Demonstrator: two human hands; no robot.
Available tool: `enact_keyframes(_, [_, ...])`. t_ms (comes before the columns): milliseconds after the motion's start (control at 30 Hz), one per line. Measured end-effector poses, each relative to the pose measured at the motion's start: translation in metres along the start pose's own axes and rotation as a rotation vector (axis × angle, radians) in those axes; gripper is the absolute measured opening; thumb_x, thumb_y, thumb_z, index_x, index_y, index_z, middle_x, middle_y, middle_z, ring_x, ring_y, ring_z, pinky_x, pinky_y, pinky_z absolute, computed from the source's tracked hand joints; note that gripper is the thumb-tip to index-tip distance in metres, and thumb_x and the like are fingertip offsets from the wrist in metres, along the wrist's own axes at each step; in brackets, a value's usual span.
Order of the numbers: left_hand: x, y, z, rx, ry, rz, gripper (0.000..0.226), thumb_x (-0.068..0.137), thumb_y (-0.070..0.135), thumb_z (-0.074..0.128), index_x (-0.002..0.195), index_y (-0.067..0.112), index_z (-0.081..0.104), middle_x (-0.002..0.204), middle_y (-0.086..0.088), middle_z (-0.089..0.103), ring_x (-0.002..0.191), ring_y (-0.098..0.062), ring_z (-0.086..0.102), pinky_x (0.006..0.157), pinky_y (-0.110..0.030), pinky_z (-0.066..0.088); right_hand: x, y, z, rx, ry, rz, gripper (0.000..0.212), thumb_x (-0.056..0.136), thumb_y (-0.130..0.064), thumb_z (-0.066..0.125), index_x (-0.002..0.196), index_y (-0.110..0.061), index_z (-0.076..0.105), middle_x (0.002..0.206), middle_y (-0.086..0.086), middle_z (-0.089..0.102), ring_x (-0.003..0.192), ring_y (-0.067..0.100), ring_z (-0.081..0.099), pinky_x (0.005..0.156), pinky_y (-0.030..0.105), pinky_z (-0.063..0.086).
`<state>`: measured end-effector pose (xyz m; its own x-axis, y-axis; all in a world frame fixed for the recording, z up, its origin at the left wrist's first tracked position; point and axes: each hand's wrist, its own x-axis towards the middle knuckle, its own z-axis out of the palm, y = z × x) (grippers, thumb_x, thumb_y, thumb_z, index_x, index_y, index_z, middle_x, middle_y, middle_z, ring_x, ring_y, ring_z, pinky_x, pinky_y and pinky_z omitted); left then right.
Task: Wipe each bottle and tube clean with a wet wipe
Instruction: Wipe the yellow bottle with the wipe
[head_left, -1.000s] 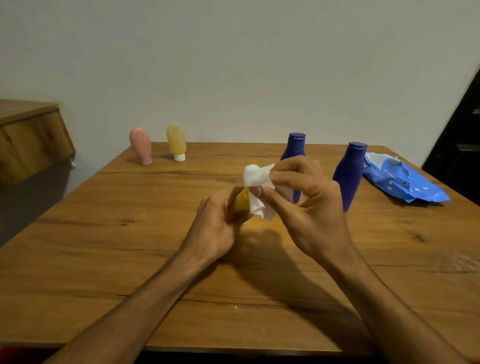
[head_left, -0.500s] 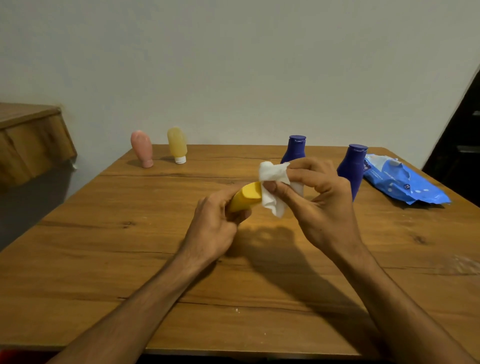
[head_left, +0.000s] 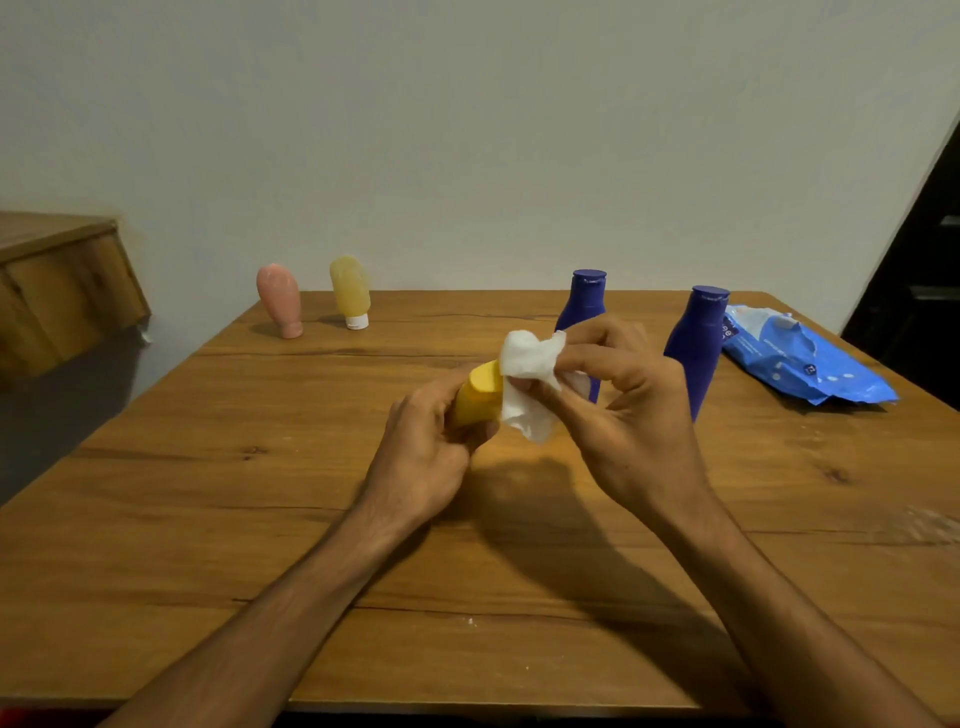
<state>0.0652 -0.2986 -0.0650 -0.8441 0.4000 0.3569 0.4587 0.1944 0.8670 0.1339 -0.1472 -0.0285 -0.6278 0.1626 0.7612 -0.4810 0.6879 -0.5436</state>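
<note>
On the table (head_left: 208, 519), far left near the wall, the pink tube (head_left: 279, 299) and the pale yellow tube (head_left: 350, 291) stand on their caps, well apart from the work. They are prob. kept separate from the others. In the middle, above the table, the left hand (head_left: 421, 452) is clenched around the yellow tube (head_left: 478, 395), w/ one end sticking out up-right, free for wiping. The right hand (head_left: 634, 415) pinches the wet wipe (head_left: 530, 379) btw. thumb and fingers and holds it against that end. Behind stand the first blue bottle (head_left: 584, 299), partly hidden, and the second blue bottle (head_left: 698, 338); I judge they wait their turn. Far right lies the wipe pack (head_left: 800, 358), near enough for a fresh wipe.
</note>
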Motion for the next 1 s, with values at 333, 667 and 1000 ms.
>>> enact_keyframes(333, [-0.001, 0.016, -0.003, -0.097, -0.086, -0.06, 0.043, 0.086, 0.013, 0.07, 0.11, 0.044, 0.053, 0.121, 0.006, 0.067, 0.115, -0.012, 0.06, 0.099, -0.046, 0.05, 0.008, 0.016, -0.013, 0.087, 0.197, 0.166, 0.016, 0.082, -0.022, 0.07, 0.093, -0.01, 0.071, 0.09, 0.0, 0.062, 0.078, 0.003, 0.057, 0.065, 0.011, 0.042])
enact_keyframes(667, [-0.007, 0.022, -0.003, -0.211, -0.19, -0.054, 0.044, 0.083, 0.004, 0.072, 0.121, 0.018, 0.055, 0.107, -0.004, 0.074, 0.101, -0.017, 0.07, 0.09, -0.052, 0.055, 0.001, 0.005, -0.002, 0.089, 0.149, 0.028, 0.012, 0.082, -0.026, 0.067, 0.089, -0.017, 0.068, 0.088, -0.005, 0.059, 0.078, 0.005, 0.055, 0.064, 0.014, 0.045])
enact_keyframes(1000, [-0.009, 0.026, -0.003, -0.418, -0.3, -0.051, 0.045, 0.072, 0.006, 0.071, 0.114, 0.01, 0.056, 0.096, -0.003, 0.076, 0.088, -0.015, 0.073, 0.072, -0.026, 0.057, -0.005, 0.007, 0.004, 0.039, 0.187, -0.007, 0.011, 0.082, -0.014, 0.073, 0.086, -0.005, 0.07, 0.084, 0.004, 0.066, 0.075, 0.01, 0.06, 0.061, 0.011, 0.045])
